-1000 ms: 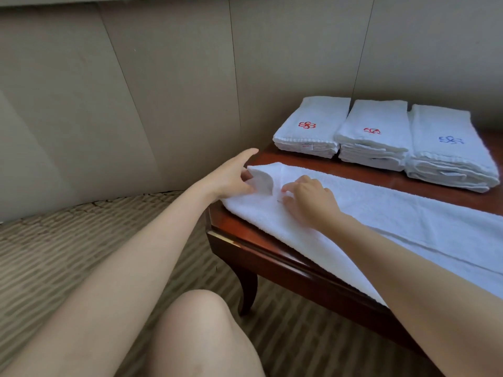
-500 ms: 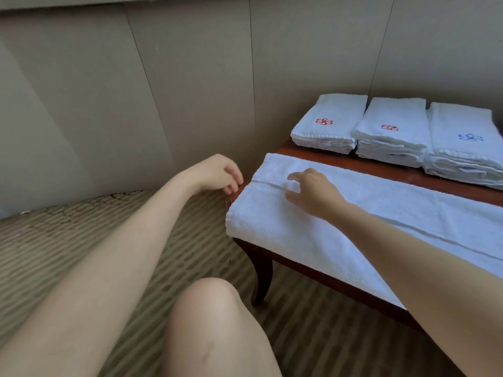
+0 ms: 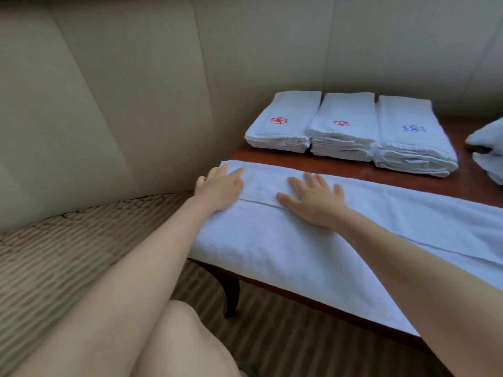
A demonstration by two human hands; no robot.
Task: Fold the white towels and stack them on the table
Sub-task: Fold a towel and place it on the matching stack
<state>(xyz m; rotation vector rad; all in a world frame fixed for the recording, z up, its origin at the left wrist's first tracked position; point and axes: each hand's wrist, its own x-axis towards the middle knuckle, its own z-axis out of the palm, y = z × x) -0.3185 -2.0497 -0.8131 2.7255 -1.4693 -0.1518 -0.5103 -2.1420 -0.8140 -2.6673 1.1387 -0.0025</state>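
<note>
Both my hands now lie flat, fingers straight and spread, on the long towel (image 3: 313, 240) that runs across the middle of the frame from centre left to the right edge. A moment ago my left hand (image 3: 220, 186) was curled off the towel's end and my right hand (image 3: 315, 202) was bunched over the fold; a second ago both were pinching a corner. Now the left hand presses the towel's left end and the right presses just beside it, on the lengthwise seam. Neither holds anything.

The towel lies folded lengthwise along the near edge of the table (image 3: 408, 172), overhanging slightly. I judge the long fold is set and being smoothed; the crosswise folds remain.

Three stacks (image 3: 345, 126) of folded towels sit in the upper right, well apart from my hands.
</note>
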